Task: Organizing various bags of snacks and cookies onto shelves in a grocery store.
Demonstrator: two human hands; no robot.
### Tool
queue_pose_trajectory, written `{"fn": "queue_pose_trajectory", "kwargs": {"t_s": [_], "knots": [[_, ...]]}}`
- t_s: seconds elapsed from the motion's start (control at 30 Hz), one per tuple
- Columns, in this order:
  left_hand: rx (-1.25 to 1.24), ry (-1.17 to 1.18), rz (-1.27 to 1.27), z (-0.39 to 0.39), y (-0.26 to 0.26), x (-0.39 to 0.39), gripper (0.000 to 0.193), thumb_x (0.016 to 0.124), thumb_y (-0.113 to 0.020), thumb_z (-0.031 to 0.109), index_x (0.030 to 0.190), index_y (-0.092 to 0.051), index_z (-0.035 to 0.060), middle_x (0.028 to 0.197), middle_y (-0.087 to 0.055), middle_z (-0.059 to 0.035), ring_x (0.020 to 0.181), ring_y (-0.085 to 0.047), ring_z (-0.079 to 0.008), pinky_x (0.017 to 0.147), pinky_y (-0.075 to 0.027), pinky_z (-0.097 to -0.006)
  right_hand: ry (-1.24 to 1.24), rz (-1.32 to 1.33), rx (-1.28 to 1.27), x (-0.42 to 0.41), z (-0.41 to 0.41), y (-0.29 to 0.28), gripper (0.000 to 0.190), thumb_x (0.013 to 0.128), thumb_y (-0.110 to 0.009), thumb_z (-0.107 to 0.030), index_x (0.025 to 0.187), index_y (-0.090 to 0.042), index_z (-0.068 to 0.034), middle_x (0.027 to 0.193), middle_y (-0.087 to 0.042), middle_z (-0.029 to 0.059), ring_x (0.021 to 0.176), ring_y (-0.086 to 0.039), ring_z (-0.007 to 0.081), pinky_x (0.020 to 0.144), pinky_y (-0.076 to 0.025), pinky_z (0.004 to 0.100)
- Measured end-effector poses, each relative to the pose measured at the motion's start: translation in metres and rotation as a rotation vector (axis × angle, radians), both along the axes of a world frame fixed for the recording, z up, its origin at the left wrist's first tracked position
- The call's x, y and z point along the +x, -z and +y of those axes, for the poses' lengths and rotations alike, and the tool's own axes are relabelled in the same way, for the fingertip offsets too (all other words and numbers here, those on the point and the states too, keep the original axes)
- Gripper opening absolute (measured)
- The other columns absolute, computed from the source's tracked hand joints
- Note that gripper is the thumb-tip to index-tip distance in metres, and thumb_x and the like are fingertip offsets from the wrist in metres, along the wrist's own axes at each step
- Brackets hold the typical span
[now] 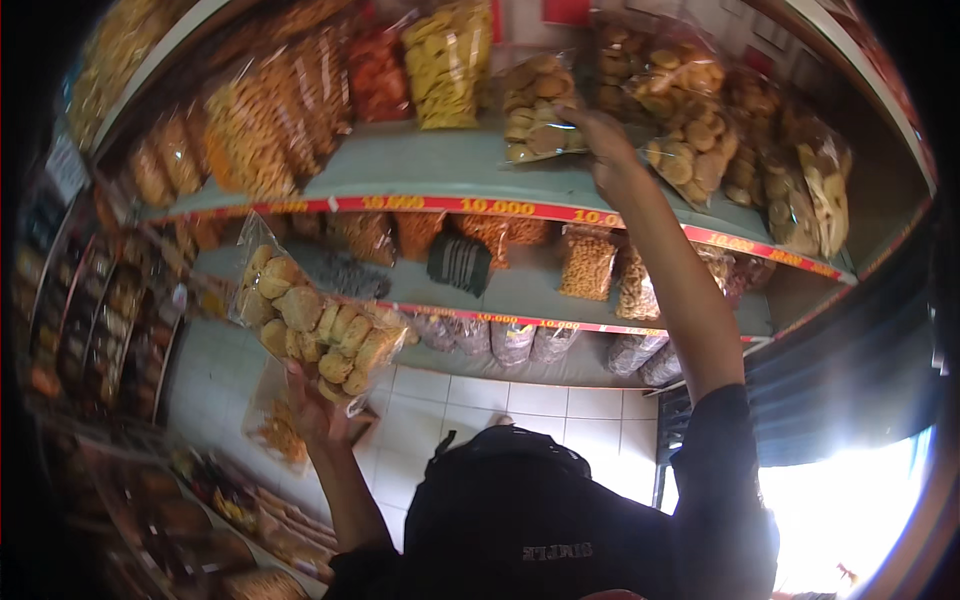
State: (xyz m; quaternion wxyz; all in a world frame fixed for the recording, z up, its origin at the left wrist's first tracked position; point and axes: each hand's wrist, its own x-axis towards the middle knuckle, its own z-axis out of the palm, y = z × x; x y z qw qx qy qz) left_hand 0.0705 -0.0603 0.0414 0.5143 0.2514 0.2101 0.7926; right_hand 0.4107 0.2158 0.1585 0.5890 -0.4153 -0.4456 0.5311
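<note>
My left hand [319, 412] holds up a clear plastic bag of round, light-brown biscuits or crackers [304, 307] in front of the shelves. The bag is tilted, and my fingers support its lower side. My right hand [606, 150] reaches to the upper shelf [420, 161]. There it grips the right side of a similar clear bag of round snacks [541, 112], which sits close to the shelf surface. The fingers behind this bag are partly hidden.
Right of my right hand stand more bags of round snacks [694, 142]. A yellow snack bag [448, 67] and a red one [379, 75] stand to the left. A red price strip [420, 204] edges the shelf. A lower shelf [525, 277] holds more bags. A box [277, 420] sits on the tiled floor.
</note>
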Motion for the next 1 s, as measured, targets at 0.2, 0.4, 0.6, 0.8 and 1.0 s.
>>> {"fn": "queue_pose_trajectory", "kwargs": {"t_s": [0.2,0.4,0.6,0.8,1.0], "knots": [[0.020,0.054,-0.234,-0.062,0.034,-0.025,0.060,0.088,-0.054,0.038,0.136,-0.033,0.0087,0.138,-0.037,-0.0121,0.125,-0.037,-0.0318,0.104,-0.031,-0.0502,-0.146,0.255,0.183,-0.009,-0.086,0.002,0.036,0.082,-0.063,-0.016,0.113,-0.052,-0.001,0.108,-0.056,0.0073,0.101,-0.053,0.0178,0.088,-0.041,0.0329],[0.058,0.088,-0.342,-0.067,0.040,-0.041,0.055,0.087,-0.057,0.031,0.131,-0.037,0.0055,0.132,-0.044,-0.0129,0.120,-0.044,-0.0300,0.101,-0.036,-0.0483,-0.411,0.248,0.176,-0.038,-0.153,0.035,0.058,0.084,-0.056,-0.013,0.134,-0.031,0.002,0.128,-0.046,0.0126,0.113,-0.048,0.0213,0.096,-0.038,0.0360],[-0.205,-0.224,-0.107,-0.057,0.059,-0.053,0.059,0.086,-0.055,0.011,0.136,-0.024,0.0137,0.128,-0.041,-0.0108,0.118,-0.044,-0.0250,0.097,-0.041,-0.0408,-0.705,-0.119,0.089,-0.127,-0.180,0.101,0.079,0.073,-0.067,-0.012,0.138,-0.024,0.001,0.138,-0.032,0.0187,0.127,-0.033,0.0285,0.104,-0.029,0.0372],[-0.797,-0.435,0.251,-0.062,0.116,-0.122,0.075,0.078,-0.054,-0.008,0.138,-0.012,0.0101,0.129,-0.037,-0.0184,0.115,-0.046,-0.0260,0.092,-0.045,-0.0352,-0.941,-0.284,0.018,-0.286,-0.163,0.180,0.071,0.076,-0.064,-0.001,0.135,-0.025,0.000,0.134,-0.037,0.0197,0.124,-0.038,0.0263,0.099,-0.035,0.0341],[-0.858,-0.561,0.070,-0.054,0.188,-0.205,0.075,0.078,-0.052,-0.010,0.138,-0.010,0.0075,0.127,-0.039,-0.0183,0.112,-0.048,-0.0261,0.089,-0.047,-0.0346,-1.061,-0.584,0.070,-0.439,-0.141,0.290,0.069,0.076,-0.063,-0.002,0.134,-0.025,0.000,0.121,-0.048,0.0202,0.109,-0.052,0.0267,0.090,-0.044,0.0345]]}}
